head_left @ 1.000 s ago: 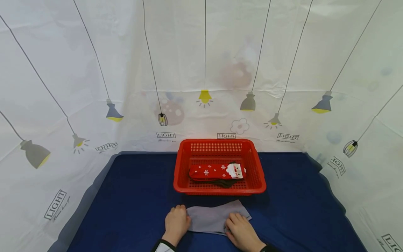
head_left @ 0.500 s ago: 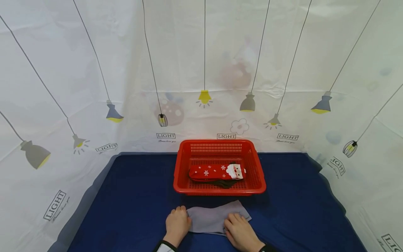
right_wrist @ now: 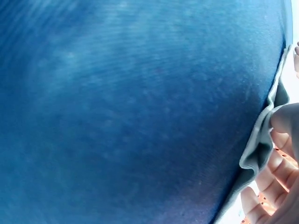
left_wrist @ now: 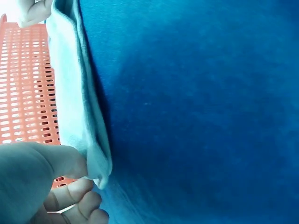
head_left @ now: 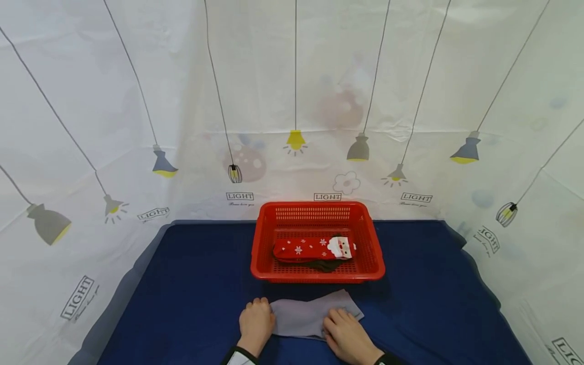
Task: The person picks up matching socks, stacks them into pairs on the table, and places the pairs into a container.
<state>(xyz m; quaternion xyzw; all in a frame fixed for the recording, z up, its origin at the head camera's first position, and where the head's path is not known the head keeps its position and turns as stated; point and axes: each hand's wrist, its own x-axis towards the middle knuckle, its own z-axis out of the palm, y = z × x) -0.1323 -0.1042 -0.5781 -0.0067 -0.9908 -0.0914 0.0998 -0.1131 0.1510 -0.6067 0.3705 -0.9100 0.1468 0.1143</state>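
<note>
A light grey sock (head_left: 303, 317) lies lengthwise in front of me, its fabric in layers along the near edge. My left hand (head_left: 257, 322) pinches its left end; in the left wrist view the thumb (left_wrist: 70, 161) presses on the fabric, with curled fingers below. Farther right, my right hand (head_left: 349, 332) grips the near edge. Its thumb (right_wrist: 285, 119) shows against the folded layers in the right wrist view, the other fingers bent behind them. The sock's right end spreads out past the right hand.
Just beyond the sock stands a red plastic basket (head_left: 318, 276). Inside lie a red sock (head_left: 310, 248) with snowflakes and a Santa face, and dark green fabric (head_left: 325, 265) under it. A dark blue cloth (head_left: 196, 284) covers the table, with a white printed curtain (head_left: 292, 76) around it.
</note>
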